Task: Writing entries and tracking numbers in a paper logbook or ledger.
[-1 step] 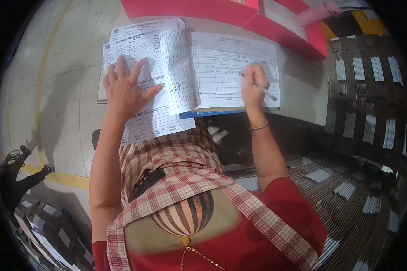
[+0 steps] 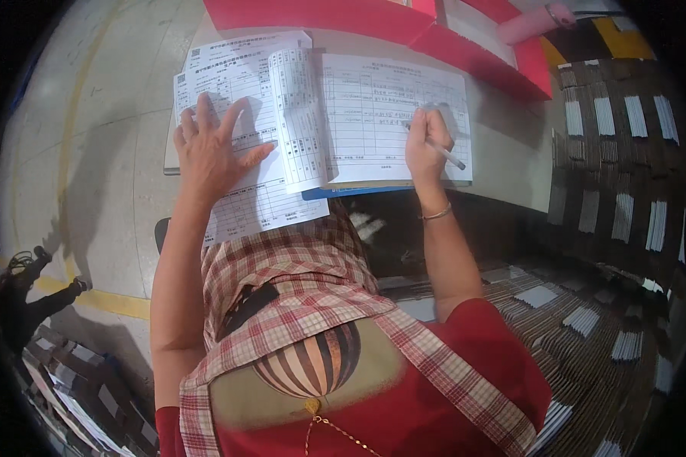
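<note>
My left hand (image 2: 209,152) lies flat with its fingers spread on printed form sheets (image 2: 244,204), which overlap at the table's left side. Right of it lies an open form pad (image 2: 385,156) with handwriting in the upper rows of its table. The pad's turned-over pages (image 2: 301,126) curl along its left side, partly over the loose sheets. A blue edge (image 2: 339,192) shows below the pad. Closed round a pen (image 2: 453,160), my right hand (image 2: 427,148) rests on the pad's right half. The pen's tip is at the written rows.
A pinkish-red box (image 2: 484,57) stands along the table's (image 2: 503,137) far edge, with a pink bottle (image 2: 537,24) at its right. Stacks of cardboard pieces (image 2: 617,179) fill the right side. More stacks (image 2: 84,373) and another person's legs (image 2: 42,293) are at the lower left.
</note>
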Available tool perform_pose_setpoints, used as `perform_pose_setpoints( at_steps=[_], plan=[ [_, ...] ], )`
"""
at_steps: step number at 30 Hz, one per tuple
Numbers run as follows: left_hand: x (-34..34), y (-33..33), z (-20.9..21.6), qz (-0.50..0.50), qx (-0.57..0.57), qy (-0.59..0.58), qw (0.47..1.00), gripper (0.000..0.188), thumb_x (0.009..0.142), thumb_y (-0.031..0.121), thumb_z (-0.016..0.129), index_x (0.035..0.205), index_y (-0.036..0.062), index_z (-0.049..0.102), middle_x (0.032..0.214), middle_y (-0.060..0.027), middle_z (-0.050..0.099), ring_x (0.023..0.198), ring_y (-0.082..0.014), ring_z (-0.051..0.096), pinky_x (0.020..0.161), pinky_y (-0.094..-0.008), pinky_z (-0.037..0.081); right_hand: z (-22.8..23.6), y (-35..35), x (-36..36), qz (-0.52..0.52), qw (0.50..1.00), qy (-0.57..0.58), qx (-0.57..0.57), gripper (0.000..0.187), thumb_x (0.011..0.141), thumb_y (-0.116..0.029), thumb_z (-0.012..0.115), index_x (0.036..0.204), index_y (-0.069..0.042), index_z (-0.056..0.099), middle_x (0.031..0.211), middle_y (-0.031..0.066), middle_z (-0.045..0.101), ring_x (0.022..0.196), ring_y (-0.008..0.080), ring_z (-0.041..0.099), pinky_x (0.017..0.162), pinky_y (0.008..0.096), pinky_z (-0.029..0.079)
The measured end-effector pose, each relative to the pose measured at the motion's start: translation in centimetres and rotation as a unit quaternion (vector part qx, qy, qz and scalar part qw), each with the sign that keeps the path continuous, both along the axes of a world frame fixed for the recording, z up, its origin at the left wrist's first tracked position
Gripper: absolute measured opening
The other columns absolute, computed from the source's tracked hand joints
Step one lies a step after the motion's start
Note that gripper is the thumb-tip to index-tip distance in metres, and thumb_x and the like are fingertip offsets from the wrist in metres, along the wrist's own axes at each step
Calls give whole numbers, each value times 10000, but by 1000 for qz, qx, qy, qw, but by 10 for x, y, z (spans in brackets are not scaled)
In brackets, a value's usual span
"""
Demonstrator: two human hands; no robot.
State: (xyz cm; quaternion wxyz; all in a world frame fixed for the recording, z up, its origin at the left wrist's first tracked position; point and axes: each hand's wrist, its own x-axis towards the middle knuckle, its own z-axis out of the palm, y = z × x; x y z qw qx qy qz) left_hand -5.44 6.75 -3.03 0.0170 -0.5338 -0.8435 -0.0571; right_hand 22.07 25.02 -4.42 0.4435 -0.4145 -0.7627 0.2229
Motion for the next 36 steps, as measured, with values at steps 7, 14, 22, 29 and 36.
perform_pose_setpoints(
  at_steps=[7,14,22,29,36],
  plan=[
    [0,1,0,1,-5,4,1000,896,691,833,574,1399,291,484,1512,-258,301,1345,-557,298,1057,-668,266,-3,1,2,-10,999,-49,17,309,954,-164,578,709,-40,437,585,127,483,502,256,506,508,362,412],
    [-1,0,1,-6,3,1,1000,895,692,830,576,1398,287,484,1506,-264,310,1338,-561,305,1053,-666,269,-5,2,2,-2,999,-44,4,298,953,-163,575,716,-42,440,580,128,470,499,271,499,506,369,411],
    [1,0,0,-2,4,5,1000,892,694,827,577,1395,281,495,1504,-264,314,1338,-552,308,1057,-657,267,-5,2,3,-4,999,-35,16,295,955,-154,566,718,-33,439,584,131,476,499,263,486,507,362,407],
    [-1,0,-2,-5,10,9,1000,901,691,838,566,1394,278,500,1508,-261,312,1343,-541,307,1062,-658,261,-3,-1,1,-4,1000,-7,2,301,959,-151,567,719,-24,438,575,118,484,497,192,470,502,341,403],
    [-1,-1,-2,-3,8,9,1000,902,690,838,567,1396,280,498,1509,-259,307,1348,-540,299,1067,-652,257,-4,-1,2,8,1000,-26,7,306,960,-160,565,717,-25,440,576,119,482,490,202,472,498,344,400]
  ],
)
